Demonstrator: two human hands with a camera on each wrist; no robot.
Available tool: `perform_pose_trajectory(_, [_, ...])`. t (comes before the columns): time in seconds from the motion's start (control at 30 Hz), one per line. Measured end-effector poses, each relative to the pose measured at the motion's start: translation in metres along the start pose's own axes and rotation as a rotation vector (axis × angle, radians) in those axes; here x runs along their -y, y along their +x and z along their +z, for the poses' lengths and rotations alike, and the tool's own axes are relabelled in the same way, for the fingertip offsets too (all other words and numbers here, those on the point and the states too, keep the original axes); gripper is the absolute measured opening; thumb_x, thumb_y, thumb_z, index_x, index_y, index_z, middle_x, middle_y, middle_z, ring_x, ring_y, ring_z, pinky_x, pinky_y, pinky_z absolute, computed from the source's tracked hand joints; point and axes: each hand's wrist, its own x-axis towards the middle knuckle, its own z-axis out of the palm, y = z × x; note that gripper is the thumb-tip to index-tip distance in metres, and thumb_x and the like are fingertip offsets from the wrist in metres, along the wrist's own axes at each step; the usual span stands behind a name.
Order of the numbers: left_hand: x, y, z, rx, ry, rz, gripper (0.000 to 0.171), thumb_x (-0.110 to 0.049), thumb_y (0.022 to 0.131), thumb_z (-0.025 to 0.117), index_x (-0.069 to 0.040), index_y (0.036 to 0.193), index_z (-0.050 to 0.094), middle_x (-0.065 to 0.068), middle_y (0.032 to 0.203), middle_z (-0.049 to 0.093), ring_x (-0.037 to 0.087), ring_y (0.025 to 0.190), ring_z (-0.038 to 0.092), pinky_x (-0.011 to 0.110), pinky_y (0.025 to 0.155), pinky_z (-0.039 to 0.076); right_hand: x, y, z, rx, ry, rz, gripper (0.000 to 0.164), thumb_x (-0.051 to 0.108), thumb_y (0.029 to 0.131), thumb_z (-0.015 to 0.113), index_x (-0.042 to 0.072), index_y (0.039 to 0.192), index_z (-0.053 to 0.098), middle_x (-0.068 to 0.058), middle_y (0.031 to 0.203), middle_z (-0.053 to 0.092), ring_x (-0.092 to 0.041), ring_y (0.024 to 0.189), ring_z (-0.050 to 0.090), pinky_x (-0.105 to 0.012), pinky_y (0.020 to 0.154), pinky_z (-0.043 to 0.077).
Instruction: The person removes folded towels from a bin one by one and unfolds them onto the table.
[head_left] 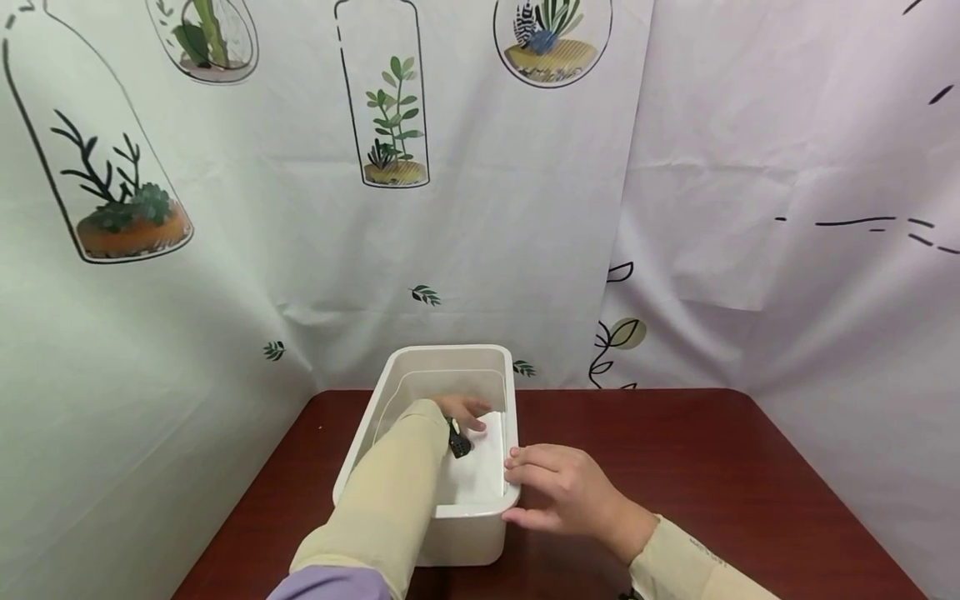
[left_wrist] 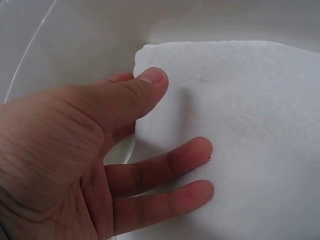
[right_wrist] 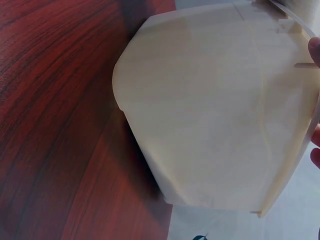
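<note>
A white cloth with a soft, fuzzy surface lies inside a white plastic bin. My left hand reaches into the bin and pinches the cloth's edge. In the left wrist view the thumb lies in front of that edge, a finger passes behind it, and two other fingers extend across the front. My right hand holds the bin's near right rim. The right wrist view shows the bin's outer wall, with only fingertips of that hand at the frame's edge.
The bin stands on a dark red wooden table. Behind it hangs a white curtain printed with plants in jars. A small black object shows beside the left wrist, inside the bin.
</note>
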Motion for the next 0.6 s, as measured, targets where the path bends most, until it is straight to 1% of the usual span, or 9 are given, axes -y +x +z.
perform_pose_trajectory(0.07, [0.0002,0.0001,0.001,-0.008,0.012,-0.03,0.057,-0.016,0.096,0.066,0.001,0.147,0.046,0.021,0.151,0.047,0.034,0.139,0.046,0.041,0.113,0.039,0.0001,-0.0001,0.0004,0.0,0.004,0.002,0.035,0.043,0.084,0.08,0.011,0.099,0.075,-0.004,0.103,0.073,-0.017,0.097,0.072,-0.031,0.085,0.058])
perform_pose_trajectory(0.1, [-0.0002,0.0001,0.0014,-0.015,0.024,-0.046,0.056,-0.016,0.096,0.066,0.001,0.146,0.048,0.02,0.149,0.05,0.033,0.136,0.048,0.042,0.113,0.038,0.0002,-0.0003,0.0004,0.002,0.006,0.003,0.035,0.042,0.084,0.081,0.011,0.099,0.075,-0.003,0.103,0.073,-0.016,0.097,0.072,-0.031,0.085,0.058])
perform_pose_trajectory(0.17, [-0.0009,0.0008,0.0024,-0.035,0.036,-0.078,0.05,-0.018,0.097,0.065,0.001,0.141,0.053,0.018,0.139,0.058,0.031,0.128,0.054,0.042,0.112,0.039,0.0002,-0.0007,0.0003,0.004,0.008,0.005,0.036,0.042,0.083,0.082,0.011,0.099,0.075,-0.003,0.103,0.073,-0.016,0.097,0.072,-0.031,0.085,0.059])
perform_pose_trajectory(0.27, [-0.0007,0.003,0.0044,-0.084,-0.002,-0.154,0.04,-0.02,0.098,0.066,-0.002,0.134,0.061,0.012,0.117,0.067,0.025,0.106,0.062,0.041,0.102,0.047,0.0004,-0.0012,-0.0001,0.009,0.007,0.01,0.036,0.043,0.082,0.082,0.011,0.099,0.075,-0.003,0.103,0.073,-0.016,0.097,0.072,-0.03,0.084,0.059])
perform_pose_trajectory(0.33, [-0.0006,0.0041,0.0058,-0.112,-0.041,-0.185,0.035,-0.02,0.098,0.065,-0.003,0.129,0.064,0.011,0.102,0.068,0.023,0.094,0.062,0.039,0.094,0.051,0.0004,-0.0014,-0.0003,0.009,0.004,0.014,0.036,0.043,0.083,0.082,0.011,0.099,0.075,-0.003,0.104,0.073,-0.015,0.097,0.072,-0.03,0.084,0.059])
perform_pose_trajectory(0.4, [-0.0002,0.0043,0.0069,-0.138,-0.073,-0.203,0.034,-0.02,0.098,0.066,-0.004,0.128,0.065,0.011,0.093,0.067,0.022,0.087,0.062,0.037,0.088,0.054,0.0006,-0.0015,-0.0005,0.008,0.002,0.017,0.036,0.044,0.084,0.081,0.012,0.099,0.075,-0.003,0.104,0.073,-0.015,0.097,0.072,-0.03,0.083,0.059])
perform_pose_trajectory(0.47, [-0.0009,0.0028,0.0077,-0.154,-0.093,-0.212,0.034,-0.02,0.098,0.067,-0.002,0.127,0.065,0.013,0.091,0.066,0.023,0.085,0.063,0.036,0.084,0.055,0.0007,-0.0011,-0.0007,0.008,0.001,0.02,0.036,0.044,0.085,0.08,0.012,0.099,0.075,-0.002,0.104,0.073,-0.015,0.097,0.072,-0.03,0.083,0.059])
perform_pose_trajectory(0.57, [-0.0026,-0.0021,0.0082,-0.159,-0.146,-0.247,0.038,-0.019,0.097,0.068,0.0,0.129,0.061,0.017,0.098,0.065,0.025,0.085,0.066,0.037,0.078,0.058,0.001,-0.0007,-0.0008,0.011,0.003,0.025,0.035,0.044,0.085,0.08,0.012,0.099,0.075,-0.002,0.104,0.073,-0.015,0.097,0.072,-0.029,0.083,0.059])
perform_pose_trajectory(0.6, [-0.0039,-0.0045,0.0082,-0.155,-0.184,-0.271,0.04,-0.019,0.096,0.068,0.001,0.13,0.059,0.019,0.1,0.065,0.026,0.084,0.068,0.037,0.075,0.059,0.001,-0.0006,-0.0008,0.013,0.004,0.029,0.035,0.044,0.085,0.08,0.012,0.099,0.075,-0.002,0.104,0.073,-0.014,0.097,0.072,-0.029,0.083,0.059])
